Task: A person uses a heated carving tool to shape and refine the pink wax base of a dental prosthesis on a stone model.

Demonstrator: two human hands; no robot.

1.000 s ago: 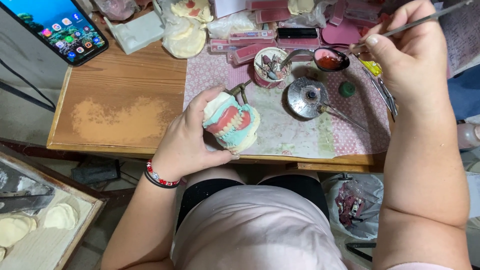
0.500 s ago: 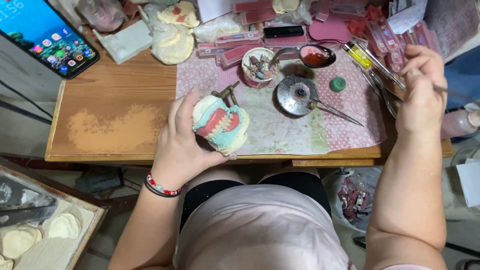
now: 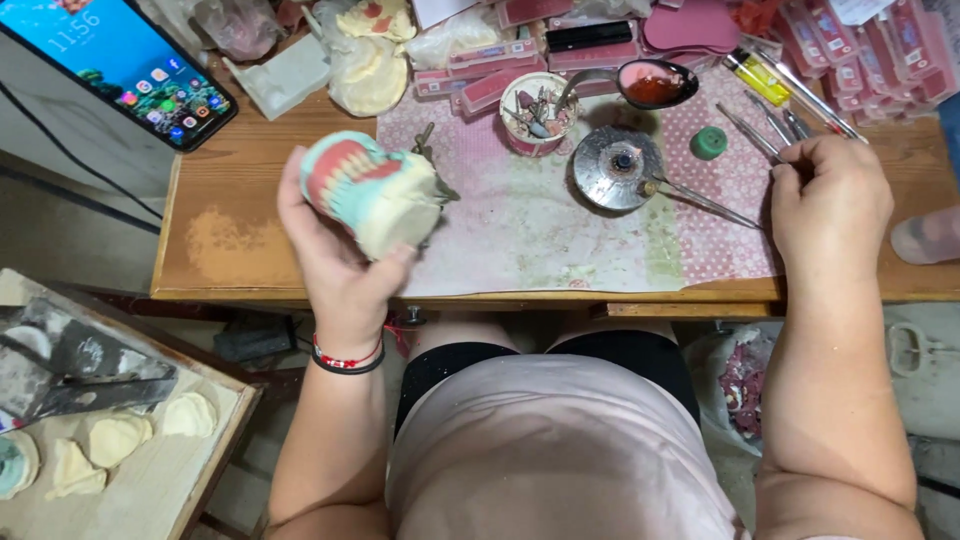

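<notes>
Left hand (image 3: 335, 255) — raised above the near edge of the wooden table (image 3: 240, 200), at about 9 o'clock in the view. Fingers wrapped firmly around a dental model (image 3: 375, 190): a cream plaster block with a turquoise base and pink gums carrying a row of white teeth, teeth turned toward 10 o'clock. A metal hinge part projects from its far side at 1 o'clock. A red and black bracelet (image 3: 347, 358) circles the wrist.

Right hand (image 3: 830, 205) — at 3 o'clock, resting knuckles-up on the table's right side, fingers curled in. The fingertips lie among a few thin metal instruments (image 3: 775, 125) that fan out toward 11 o'clock; whether it grips one of them cannot be told.

Patterned pink mat (image 3: 530, 230) — covers the table's middle, between the two hands.

On the mat, toward 12 o'clock:
- small round cup (image 3: 533, 108) holding loose bits;
- spoon (image 3: 655, 83) with red wax in its bowl, just beside the cup at its 2 o'clock;
- round metal burner (image 3: 618, 165) with a thin tool lying against it at 4 o'clock;
- green cap (image 3: 709, 142), near the burner at 2 o'clock.

Smartphone (image 3: 125, 65) — screen lit, at 10 o'clock, off the table's left corner.

Plaster casts (image 3: 115, 440) — pale, on a separate board at 7 o'clock, well apart from the hands.
</notes>
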